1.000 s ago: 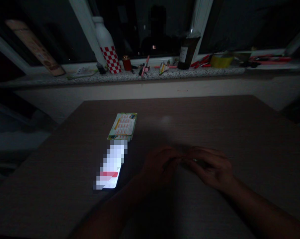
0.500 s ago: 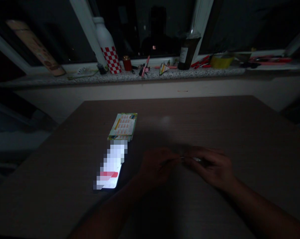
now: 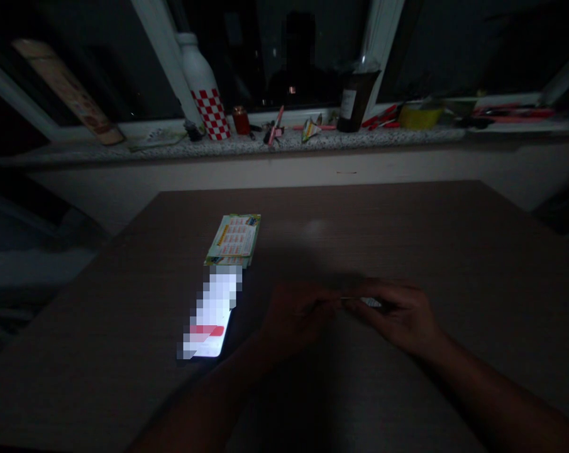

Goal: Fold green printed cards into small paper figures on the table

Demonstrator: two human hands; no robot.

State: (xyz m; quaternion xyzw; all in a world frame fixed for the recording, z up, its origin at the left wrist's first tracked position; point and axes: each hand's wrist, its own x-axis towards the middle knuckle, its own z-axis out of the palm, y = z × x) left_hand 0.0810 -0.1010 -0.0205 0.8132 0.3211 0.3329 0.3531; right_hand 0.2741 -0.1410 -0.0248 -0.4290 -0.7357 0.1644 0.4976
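Above the middle of the table, my left hand (image 3: pixel 298 314) and my right hand (image 3: pixel 402 311) meet at the fingertips, both closed in a pinch. Between them is a thin pale card (image 3: pixel 371 302), seen nearly edge-on, with fine marks on its face. Most of it is covered by my fingers, and the dim light hides its details. To the left of my left hand lies a lit phone (image 3: pixel 213 346), its screen partly blurred out. A small stack of printed green-and-white cards (image 3: pixel 234 239) rests just beyond the phone.
The brown table (image 3: pixel 383 220) reaches a wall below a speckled windowsill (image 3: pixel 171 151). Along the sill stand a red-and-white checked bottle (image 3: pixel 211 107), a small red jar (image 3: pixel 241 121), a dark cup (image 3: pixel 354 104), a yellow roll (image 3: pixel 420 117) and a leaning tube (image 3: pixel 70 94).
A little more of the thin pale card shows between my fingers, and my fingertips have shifted very slightly. The phone and the stacked cards stay where they were.
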